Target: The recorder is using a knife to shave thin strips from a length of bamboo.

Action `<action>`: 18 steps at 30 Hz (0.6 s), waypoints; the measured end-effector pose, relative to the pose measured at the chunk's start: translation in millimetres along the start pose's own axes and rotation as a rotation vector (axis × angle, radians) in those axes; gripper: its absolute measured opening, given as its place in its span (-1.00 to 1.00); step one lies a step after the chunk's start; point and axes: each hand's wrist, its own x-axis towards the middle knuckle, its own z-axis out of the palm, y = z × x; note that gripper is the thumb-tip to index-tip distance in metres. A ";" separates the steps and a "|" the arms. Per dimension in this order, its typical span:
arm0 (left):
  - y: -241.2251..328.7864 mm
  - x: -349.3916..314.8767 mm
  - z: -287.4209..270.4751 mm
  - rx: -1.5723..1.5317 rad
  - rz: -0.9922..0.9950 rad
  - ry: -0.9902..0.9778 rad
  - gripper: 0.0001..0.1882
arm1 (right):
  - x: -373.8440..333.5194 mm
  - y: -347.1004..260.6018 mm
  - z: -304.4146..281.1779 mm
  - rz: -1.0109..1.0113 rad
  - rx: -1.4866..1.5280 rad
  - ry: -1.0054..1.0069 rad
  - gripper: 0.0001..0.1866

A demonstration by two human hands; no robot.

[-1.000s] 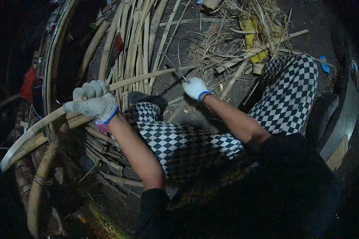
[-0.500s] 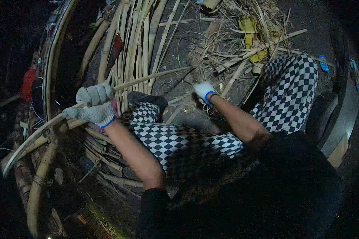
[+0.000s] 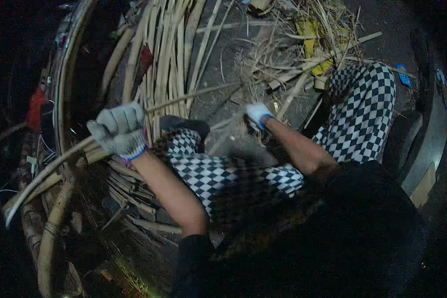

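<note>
A pale knit glove covers my left hand (image 3: pixel 118 130), whose fingers are curled round a long bamboo strip (image 3: pixel 193 93). The strip runs from the lower left, through that hand, to a thin end near the loose shavings. My right hand (image 3: pixel 258 114), in a white glove with a blue cuff, is closed in front of my lap, just below the strip's far end. Motion smears its fingers, and whatever they grip is too dark and blurred to make out. My checkered trouser legs (image 3: pixel 203 174) lie folded beneath both forearms.
Long split bamboo strips (image 3: pixel 171 54) lie in a bundle beyond my left hand. Shavings (image 3: pixel 268 57) pile up ahead, beside a yellow wrapper (image 3: pixel 309 39). Thick bamboo poles (image 3: pixel 52 233) stand at the left. A blue packet (image 3: pixel 403 74) lies beyond my right knee.
My left hand has risen slightly and turned, and its thumb no longer stretches along the strip. My right hand has shifted a little to the right and down.
</note>
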 end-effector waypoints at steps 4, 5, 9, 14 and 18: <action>1.1 -6.0 -4.2 -0.004 0.010 0.139 -0.47 | -16.8 -77.0 4.8 -0.159 0.187 0.057 -0.51; 2.0 -7.1 -5.8 -0.033 0.025 0.157 -0.46 | -18.4 -85.8 7.4 -0.271 0.206 0.118 -0.52; 4.4 -7.7 -2.2 0.011 0.025 0.063 -0.46 | -15.8 -54.7 10.0 -0.196 0.175 0.110 -0.54; 1.6 6.8 17.9 0.007 0.019 -0.026 -0.47 | -0.7 -13.6 -11.8 -0.136 -0.155 -0.089 -0.71; -1.2 5.8 17.4 -0.011 0.049 0.235 -0.47 | -8.5 -69.4 -5.7 -0.215 0.346 0.079 -0.62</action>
